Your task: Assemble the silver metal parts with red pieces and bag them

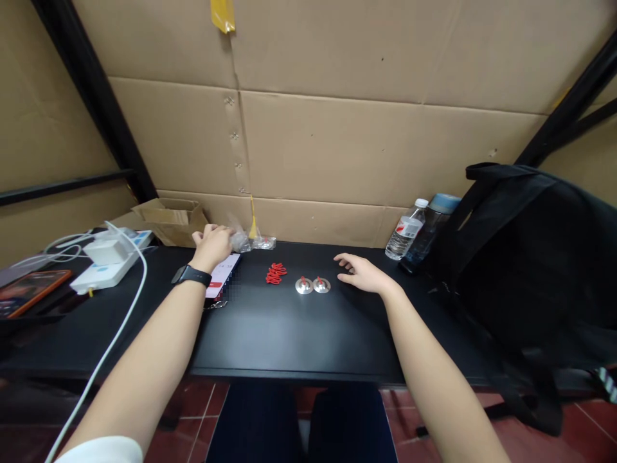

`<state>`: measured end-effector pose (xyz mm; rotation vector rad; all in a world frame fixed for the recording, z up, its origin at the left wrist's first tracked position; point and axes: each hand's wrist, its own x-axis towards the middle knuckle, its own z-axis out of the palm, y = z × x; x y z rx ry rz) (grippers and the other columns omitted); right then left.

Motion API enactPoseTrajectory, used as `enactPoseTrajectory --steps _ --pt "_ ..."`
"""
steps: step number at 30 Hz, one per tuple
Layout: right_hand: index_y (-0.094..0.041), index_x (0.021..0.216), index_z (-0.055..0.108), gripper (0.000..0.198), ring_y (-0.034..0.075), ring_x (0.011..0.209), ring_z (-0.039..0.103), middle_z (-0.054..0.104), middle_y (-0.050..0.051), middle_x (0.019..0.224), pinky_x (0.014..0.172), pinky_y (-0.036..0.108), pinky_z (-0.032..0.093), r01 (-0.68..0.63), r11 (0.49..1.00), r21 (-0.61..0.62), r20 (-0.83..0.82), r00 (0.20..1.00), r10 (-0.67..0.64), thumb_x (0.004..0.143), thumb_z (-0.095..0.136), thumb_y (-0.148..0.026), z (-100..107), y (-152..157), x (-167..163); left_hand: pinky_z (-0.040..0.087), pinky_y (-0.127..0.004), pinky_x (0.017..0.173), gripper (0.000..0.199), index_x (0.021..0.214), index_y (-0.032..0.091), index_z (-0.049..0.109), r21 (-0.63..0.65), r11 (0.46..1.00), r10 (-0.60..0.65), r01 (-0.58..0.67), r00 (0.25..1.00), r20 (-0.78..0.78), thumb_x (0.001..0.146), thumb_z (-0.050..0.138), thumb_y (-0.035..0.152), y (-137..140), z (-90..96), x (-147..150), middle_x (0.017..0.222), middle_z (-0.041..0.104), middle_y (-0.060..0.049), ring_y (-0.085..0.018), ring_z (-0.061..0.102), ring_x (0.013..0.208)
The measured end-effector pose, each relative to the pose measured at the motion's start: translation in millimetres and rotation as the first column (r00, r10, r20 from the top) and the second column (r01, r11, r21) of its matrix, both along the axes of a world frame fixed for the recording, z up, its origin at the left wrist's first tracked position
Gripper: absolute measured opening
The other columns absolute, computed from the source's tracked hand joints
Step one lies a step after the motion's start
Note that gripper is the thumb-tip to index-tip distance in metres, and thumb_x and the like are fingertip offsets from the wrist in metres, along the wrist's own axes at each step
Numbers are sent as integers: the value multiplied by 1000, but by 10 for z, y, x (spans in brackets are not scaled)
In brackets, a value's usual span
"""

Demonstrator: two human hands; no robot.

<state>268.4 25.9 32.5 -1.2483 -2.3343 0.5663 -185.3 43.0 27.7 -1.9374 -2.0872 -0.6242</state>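
Note:
My left hand (213,245), with a black watch on its wrist, is at the back left of the table. Its fingers are curled at the edge of a crumpled clear plastic bag (241,242); the fingertips are partly hidden. Two small silvery finger cymbals (304,286) with red pieces at their centres lie side by side in the middle. To their left is a zigzag bundle of red cord (276,273). My right hand (361,272) hovers or rests just right of the cymbals, fingers apart and holding nothing.
A lit phone (222,275) lies under my left wrist. Left are a power strip (103,270), white cable (137,289), orange-edged phone (36,289) and paper bag (173,222). Right stand a water bottle (405,231), blue-lidded bottle (436,222) and black backpack (530,257). Cardboard (328,148) lines the back.

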Motion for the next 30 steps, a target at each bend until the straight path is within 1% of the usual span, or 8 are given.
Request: enactPoseTrajectory --steps 6,10,14,16,19,23,26,30 --pt "-22 129 62 46 23 106 65 68 11 117 92 38 54 7 1000 -1 -18 1000 -8 83 72 -23 5 0 -8 30 -50 94 60 132 28 66 119 993 -42 19 980 194 78 45 13 -149 247 166 136 64 -7 -36 41 125" --pt "-22 128 63 45 23 107 65 68 10 118 94 40 53 -10 1000 24 -21 1000 11 83 72 -23 9 -11 -35 31 -46 100 61 136 27 63 185 979 -132 86 959 252 82 40 10 -181 286 409 136 64 -5 -32 42 128" --pt "-22 127 63 44 23 107 65 69 10 118 97 40 52 -41 998 43 -6 999 41 84 72 -23 8 -35 -79 33 -45 99 60 134 27 64 109 959 -278 262 945 172 83 40 7 -197 157 886 131 66 -7 -30 47 123" --pt "-22 127 63 43 23 107 65 69 10 119 96 39 53 -52 998 38 -2 999 52 84 71 -23 9 -48 -99 33 -46 97 57 135 29 63 26 917 -397 397 912 101 87 42 9 -231 45 1152 128 67 -8 -31 47 122" --pt "-23 127 63 44 23 107 65 68 9 120 95 39 53 -56 998 37 -9 998 56 84 71 -23 11 -58 -112 33 -46 94 45 141 30 56 -98 839 -530 535 845 74 100 38 26 -309 -111 1451 124 66 -11 -31 47 121" --pt "-24 125 65 41 22 105 65 69 8 116 92 37 52 -70 996 58 1 998 70 84 70 -21 18 -69 -135 33 -45 93 48 148 29 47 -132 787 -587 603 797 141 106 30 41 -412 -180 1599 125 66 -11 -29 48 119" --pt "-23 121 68 38 21 96 66 70 7 109 85 34 53 -105 991 84 30 994 103 82 72 -23 18 -94 -197 32 -44 93 44 138 31 58 -117 758 -628 642 766 139 105 34 47 -468 -133 1604 122 69 -9 -28 50 117" --pt "-22 107 73 24 18 84 65 70 5 96 78 30 51 -143 984 111 54 989 137 84 73 -30 3 -147 -325 28 -42 89 29 106 30 74 -138 699 -701 701 711 57 98 52 48 -514 -66 1583 105 74 -7 -27 55 110"
